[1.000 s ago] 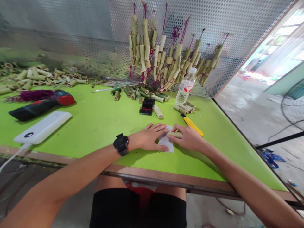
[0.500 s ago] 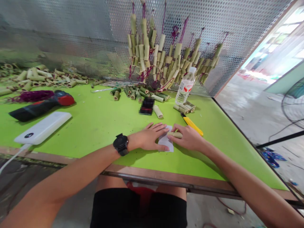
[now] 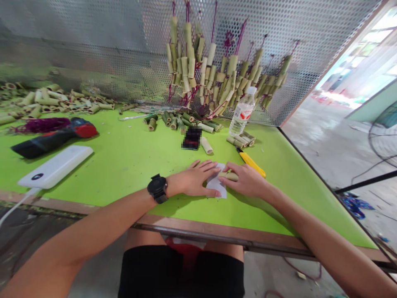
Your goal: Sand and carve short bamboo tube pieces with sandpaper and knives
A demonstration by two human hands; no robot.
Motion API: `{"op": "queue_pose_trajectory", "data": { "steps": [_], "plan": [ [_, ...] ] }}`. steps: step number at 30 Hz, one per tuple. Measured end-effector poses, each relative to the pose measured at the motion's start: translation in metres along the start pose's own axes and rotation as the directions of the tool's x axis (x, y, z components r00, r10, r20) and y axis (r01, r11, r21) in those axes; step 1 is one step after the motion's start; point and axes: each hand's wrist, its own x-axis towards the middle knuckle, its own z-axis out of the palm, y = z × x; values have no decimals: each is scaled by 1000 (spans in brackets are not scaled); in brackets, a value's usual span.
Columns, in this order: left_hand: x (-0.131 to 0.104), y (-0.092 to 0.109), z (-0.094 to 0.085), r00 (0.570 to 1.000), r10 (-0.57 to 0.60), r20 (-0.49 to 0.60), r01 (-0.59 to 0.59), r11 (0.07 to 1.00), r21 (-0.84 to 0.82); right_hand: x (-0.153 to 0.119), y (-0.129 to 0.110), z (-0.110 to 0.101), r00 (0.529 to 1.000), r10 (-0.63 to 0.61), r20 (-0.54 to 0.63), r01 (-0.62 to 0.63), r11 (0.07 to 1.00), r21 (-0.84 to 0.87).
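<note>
Tube [image 3: 228, 176]: it lies on its side over the right part of the paper [image 3: 217, 186], on the green table [image 3: 124, 165]. The right hand [image 3: 248, 180] has its fingers closed around it. The left hand [image 3: 198, 180] lies palm down on the paper, fingers open and thumb spread, near the tube. The knife [image 3: 252, 164], yellow-handled, lies just beyond the right hand. Farther back are the phone [image 3: 192, 138], a loose piece [image 3: 206, 146] just beside it, and the bottle [image 3: 242, 112], upright behind some short pieces [image 3: 241, 140].
</note>
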Motion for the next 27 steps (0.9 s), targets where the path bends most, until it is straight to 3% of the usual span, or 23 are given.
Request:
{"op": "queue_pose_trajectory", "data": {
  "steps": [27],
  "plan": [
    [-1, -2, 2, 999, 20, -29, -20, 1000, 7, -1, -2, -3, 1000, -2, 23, 1, 999, 32]
  ]
}}
